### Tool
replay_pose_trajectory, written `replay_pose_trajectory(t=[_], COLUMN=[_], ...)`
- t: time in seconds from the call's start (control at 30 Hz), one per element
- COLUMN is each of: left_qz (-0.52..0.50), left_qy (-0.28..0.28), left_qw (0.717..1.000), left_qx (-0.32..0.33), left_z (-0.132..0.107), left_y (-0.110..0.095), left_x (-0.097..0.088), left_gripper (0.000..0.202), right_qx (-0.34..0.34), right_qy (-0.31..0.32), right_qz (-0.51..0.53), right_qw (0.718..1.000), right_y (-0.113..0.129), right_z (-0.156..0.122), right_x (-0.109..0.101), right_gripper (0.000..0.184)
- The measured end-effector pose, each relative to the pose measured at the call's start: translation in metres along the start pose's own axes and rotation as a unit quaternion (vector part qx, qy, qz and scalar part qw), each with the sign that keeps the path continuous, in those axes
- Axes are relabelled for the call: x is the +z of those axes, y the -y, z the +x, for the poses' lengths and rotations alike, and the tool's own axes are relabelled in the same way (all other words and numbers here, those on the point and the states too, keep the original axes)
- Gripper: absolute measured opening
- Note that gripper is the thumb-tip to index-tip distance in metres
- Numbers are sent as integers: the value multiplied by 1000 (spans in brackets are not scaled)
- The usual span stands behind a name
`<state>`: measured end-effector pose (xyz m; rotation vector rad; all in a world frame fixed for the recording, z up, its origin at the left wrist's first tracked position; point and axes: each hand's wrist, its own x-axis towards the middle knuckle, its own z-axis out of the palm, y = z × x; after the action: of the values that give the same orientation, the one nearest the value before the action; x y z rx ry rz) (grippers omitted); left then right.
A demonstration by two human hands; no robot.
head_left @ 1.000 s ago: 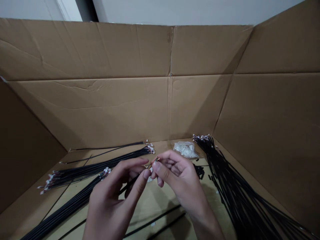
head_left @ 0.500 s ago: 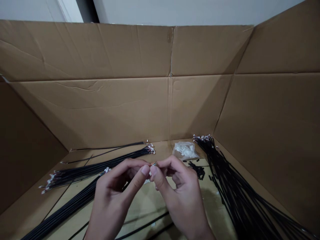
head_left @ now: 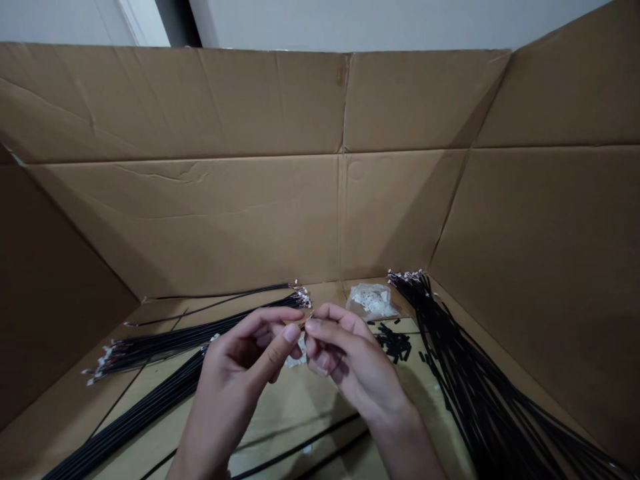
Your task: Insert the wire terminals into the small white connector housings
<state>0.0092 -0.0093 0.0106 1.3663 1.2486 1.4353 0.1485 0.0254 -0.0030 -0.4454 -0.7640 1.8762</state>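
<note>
My left hand and my right hand meet at the middle, raised above the table. Between their fingertips show the thin wires of a cable end, with a tiny shiny tip near my right fingers. Right thumb and index finger pinch these wires, the other fingers curled below. Left thumb and index finger close round them from the other side; the exact grip is partly hidden. Just behind the fingers lies a small heap of white connector pieces, mostly covered by my hands.
Cardboard walls surround the table. Black cable bundles with white connectors lie at left and right. Toward the back are a clear bag of white connectors and short black tube pieces. Loose black cables cross the front.
My right hand has turned, its thumb and index finger now pinching from a different angle. My left index finger has lifted slightly away from the thumb.
</note>
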Motion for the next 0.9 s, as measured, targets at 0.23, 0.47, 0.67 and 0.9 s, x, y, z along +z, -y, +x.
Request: replay_pose_trajectory(t=[0.23,0.47,0.67,0.9], left_qz=[-18,1,47,80], left_qy=[53,89,79,60], left_qw=[998,996,996,995], left_qx=[-41,-20,3,4], left_z=[7,13,8,6], left_y=[9,3,-3,-3], left_x=[-7,-11,-10,-12], left_gripper=[33,22,17,22], right_qx=[60,-35,-75,-85], right_qy=[8,-14,-25,31], right_qz=[10,-34,-101,-110], right_qw=[998,999,992,990], right_y=[-1,-1,-5,9], right_z=[11,2,1,0], right_x=[-6,0,-2,-15], right_gripper=[30,26,25,25])
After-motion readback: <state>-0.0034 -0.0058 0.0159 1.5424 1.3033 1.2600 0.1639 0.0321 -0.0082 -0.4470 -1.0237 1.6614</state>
